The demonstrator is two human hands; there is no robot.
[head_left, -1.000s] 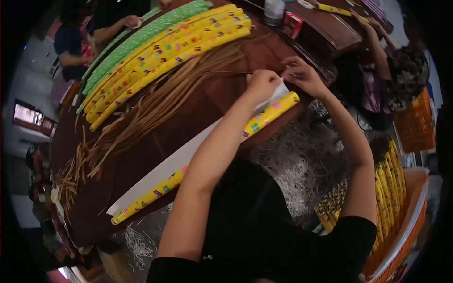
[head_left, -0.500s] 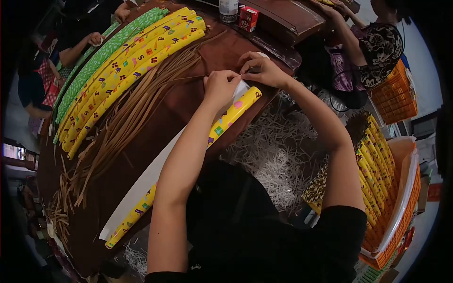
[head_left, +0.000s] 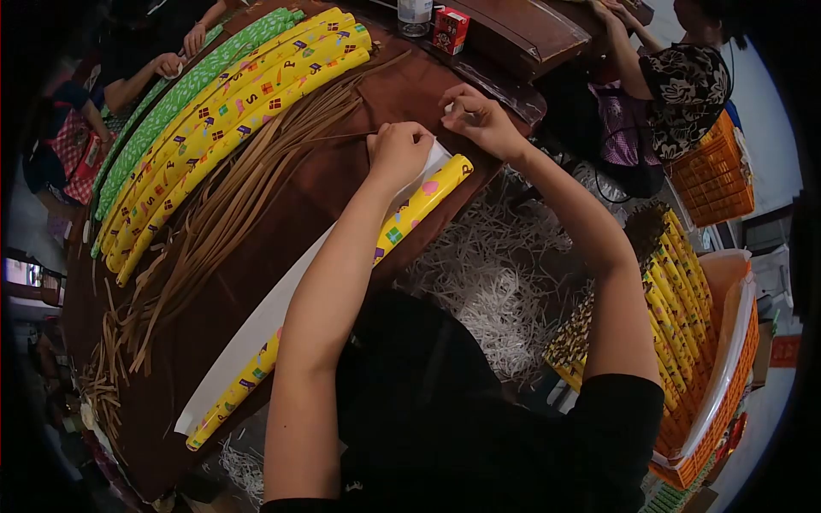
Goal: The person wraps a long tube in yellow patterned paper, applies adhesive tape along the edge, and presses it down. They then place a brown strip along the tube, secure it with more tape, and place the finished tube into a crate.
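In the head view my left hand (head_left: 400,156) is closed in a pinch above the upper end of a yellow patterned paper roll (head_left: 428,192). A thin brown strip (head_left: 342,137) runs up to this hand; its fingers hide whether they grip it. The roll lies slantwise along the table edge, with its white inner side (head_left: 256,333) partly unrolled and my left forearm across it. Beyond the roll's top end, my right hand (head_left: 483,124) is raised with curled fingers around a small whitish thing (head_left: 463,109), too small to name.
Yellow patterned rolls (head_left: 248,94) and green rolls (head_left: 184,111) lie at the back left, beside a bundle of brown strips (head_left: 248,184). A bottle (head_left: 415,17) and red box (head_left: 451,32) stand behind. Paper shreds (head_left: 505,282) and an orange basket (head_left: 727,368) are at right. Other people sit nearby.
My right hand has drawn slightly away from my left hand, so their fingertips no longer meet. My left hand has stayed nearly in place. Another person's hands at the back left have shifted.
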